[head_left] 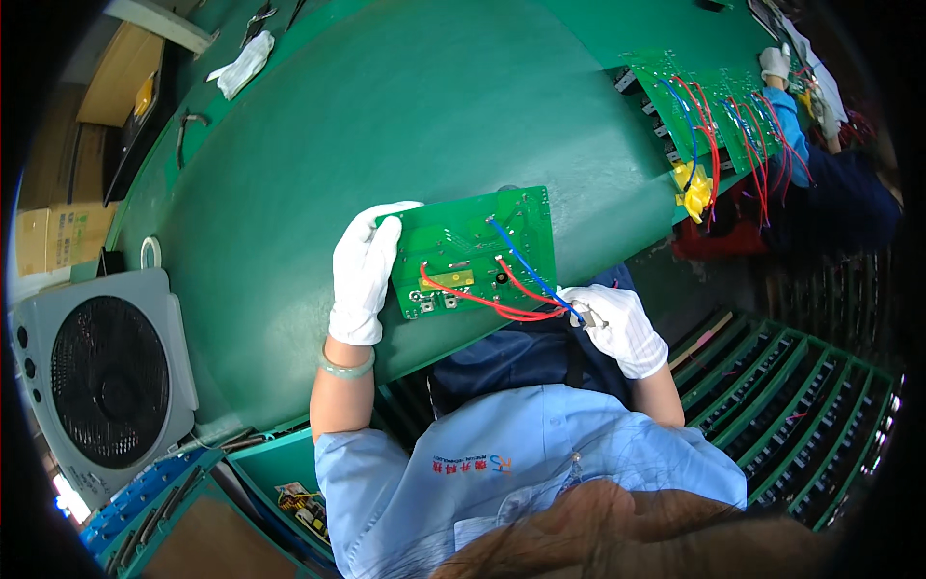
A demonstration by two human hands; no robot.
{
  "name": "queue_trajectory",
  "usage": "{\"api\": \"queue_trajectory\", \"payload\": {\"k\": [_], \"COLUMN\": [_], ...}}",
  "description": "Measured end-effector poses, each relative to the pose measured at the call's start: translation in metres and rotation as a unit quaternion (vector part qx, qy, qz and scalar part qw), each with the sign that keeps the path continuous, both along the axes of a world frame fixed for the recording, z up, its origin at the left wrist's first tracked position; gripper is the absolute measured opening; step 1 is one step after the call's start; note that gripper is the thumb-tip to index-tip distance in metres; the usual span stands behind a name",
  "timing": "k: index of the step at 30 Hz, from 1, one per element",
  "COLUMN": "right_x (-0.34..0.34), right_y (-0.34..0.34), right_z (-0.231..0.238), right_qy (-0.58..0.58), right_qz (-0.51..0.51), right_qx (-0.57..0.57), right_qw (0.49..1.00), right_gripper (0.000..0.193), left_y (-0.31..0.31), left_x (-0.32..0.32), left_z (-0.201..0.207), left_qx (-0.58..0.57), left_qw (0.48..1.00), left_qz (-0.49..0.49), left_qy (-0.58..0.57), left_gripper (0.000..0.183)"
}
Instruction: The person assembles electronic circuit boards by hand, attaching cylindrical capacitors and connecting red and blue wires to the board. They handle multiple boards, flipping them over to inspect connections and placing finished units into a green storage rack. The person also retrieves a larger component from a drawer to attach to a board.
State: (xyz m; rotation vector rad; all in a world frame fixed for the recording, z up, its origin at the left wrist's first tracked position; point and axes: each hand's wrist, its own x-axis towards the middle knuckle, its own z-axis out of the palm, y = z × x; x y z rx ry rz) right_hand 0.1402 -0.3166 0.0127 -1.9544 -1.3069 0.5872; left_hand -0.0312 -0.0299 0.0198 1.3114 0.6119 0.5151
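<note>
A green circuit board point(482, 241) is tilted up above the near edge of the green table. My left hand point(363, 275), in a white glove, grips the board's left side, thumb on its face. Two red wires point(473, 297) and one blue wire point(526, 259) run from the board toward the lower right. There my gloved right hand point(617, 328) is closed round their ends, near the board's lower right corner. A yellow strip point(446, 280) lies across the board's lower part. The exact hold of the right fingertips is partly hidden.
Wired circuit boards point(666, 96) and yellow tape point(693, 191) lie at the table's right, near a co-worker's gloved hand point(775, 63). A grey fan point(106, 376) stands at left. A white glove point(246, 66) rests far left. Green slotted racks point(772, 386) stand at lower right.
</note>
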Motion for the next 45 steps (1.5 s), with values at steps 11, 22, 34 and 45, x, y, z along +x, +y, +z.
{"api": "queue_trajectory", "payload": {"k": [11,22,34,45], "right_x": [0.01,0.003,0.007,-0.008], "right_y": [-0.003,0.01,-0.002,-0.007], "right_z": [-0.006,0.008,-0.002,-0.006], "right_qy": [-0.022,0.038,-0.022,0.075], "right_qz": [-0.164,-0.231,-0.329,-0.329], "right_qx": [0.115,0.051,0.104,0.116], "right_qw": [0.979,0.971,0.938,0.934], "right_gripper": [0.025,0.051,0.048,0.039], "left_y": [0.002,0.002,0.018,0.067], "left_x": [0.003,0.002,0.0,-0.037], "left_z": [-0.004,-0.006,-0.013,-0.007], "left_qx": [0.012,0.032,0.018,0.044], "left_qw": [1.0,0.999,0.995,0.93], "left_qz": [-0.01,-0.023,0.078,0.36], "left_qy": [-0.009,-0.011,0.058,-0.059], "left_gripper": [0.023,0.023,0.028,0.058]}}
